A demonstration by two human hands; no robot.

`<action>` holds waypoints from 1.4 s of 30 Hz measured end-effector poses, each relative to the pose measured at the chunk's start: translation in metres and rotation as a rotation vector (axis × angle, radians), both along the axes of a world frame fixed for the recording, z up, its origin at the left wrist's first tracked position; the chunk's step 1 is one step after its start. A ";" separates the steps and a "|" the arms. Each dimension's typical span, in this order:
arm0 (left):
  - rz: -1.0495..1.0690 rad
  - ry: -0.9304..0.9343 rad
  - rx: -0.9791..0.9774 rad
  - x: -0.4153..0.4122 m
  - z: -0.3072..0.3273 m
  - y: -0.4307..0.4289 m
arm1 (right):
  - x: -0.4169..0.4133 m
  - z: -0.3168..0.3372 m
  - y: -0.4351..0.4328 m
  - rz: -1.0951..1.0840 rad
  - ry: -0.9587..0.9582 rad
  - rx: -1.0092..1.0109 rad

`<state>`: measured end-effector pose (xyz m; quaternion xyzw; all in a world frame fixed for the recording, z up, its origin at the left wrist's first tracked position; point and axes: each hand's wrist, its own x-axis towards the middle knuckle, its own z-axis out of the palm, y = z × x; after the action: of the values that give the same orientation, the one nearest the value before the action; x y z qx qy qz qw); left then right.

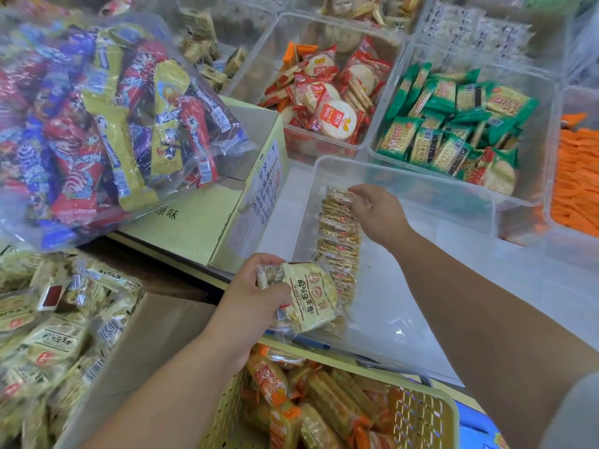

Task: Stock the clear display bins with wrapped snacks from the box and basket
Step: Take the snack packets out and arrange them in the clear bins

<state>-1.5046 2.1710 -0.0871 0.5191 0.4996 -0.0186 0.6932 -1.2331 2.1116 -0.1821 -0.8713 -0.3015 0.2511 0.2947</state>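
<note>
**Q:** Report, largest item first.
**A:** I see the near clear bin (453,186) mostly bare. The cardboard box (155,335) at lower left holds more stock. One row of packets (340,241) stands on edge along the bin's left wall.

**Q:** Hands?
**A:** The left hand (256,299) grips a few cracker packets (311,303) over the bin's near corner. The right hand (379,215) has bent fingers on the row's far end; pinching or pressing, I cannot tell.

**Q:** Handling?
**A:** Likely light, slick film, brittle contents. Hold the flat faces; avoid squeezing.

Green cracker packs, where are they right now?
In the head view, the green cracker packs fill a clear bin at upper right, between the red-wrapped crackers and the orange packs.
</note>
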 end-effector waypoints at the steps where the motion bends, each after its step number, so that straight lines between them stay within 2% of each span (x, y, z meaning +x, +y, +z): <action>1: 0.010 -0.006 -0.003 -0.001 -0.001 0.001 | 0.000 -0.002 -0.003 0.000 0.007 0.001; 6: 0.052 -0.037 -0.010 -0.002 -0.003 0.001 | 0.003 -0.010 0.001 0.084 0.040 -0.105; 11: 0.136 -0.097 -0.039 -0.002 -0.002 0.003 | -0.001 0.002 0.004 0.144 -0.192 -0.300; 14: 0.207 -0.137 -0.047 -0.002 -0.001 0.003 | -0.016 0.023 -0.005 0.141 -0.334 -0.306; 16: 0.253 -0.168 -0.027 -0.003 0.000 0.002 | -0.033 0.042 -0.014 0.161 -0.360 -0.179; 19: 0.283 -0.195 0.050 -0.001 0.001 0.000 | -0.070 0.075 -0.034 0.207 -0.186 0.157; 21: 0.270 -0.206 0.127 0.003 0.005 -0.003 | -0.097 0.096 -0.049 0.300 -0.132 0.266; 25: 0.183 -0.191 0.276 0.017 0.015 -0.010 | -0.127 0.107 -0.069 0.404 -0.190 0.211; 31: -0.039 -0.102 0.463 0.054 0.027 -0.006 | -0.100 0.101 -0.084 0.241 -0.059 0.245; 38: -0.319 -0.097 0.445 0.110 0.021 0.005 | -0.055 0.079 -0.096 -0.203 0.055 0.322; 42: -0.567 0.073 0.402 0.146 0.005 0.027 | -0.024 0.065 -0.100 -0.240 -0.029 0.265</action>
<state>-1.3583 2.1978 -0.0820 0.7624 0.3537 -0.1300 0.5261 -1.2575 2.0116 -0.1171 -0.8580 -0.2298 0.1597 0.4306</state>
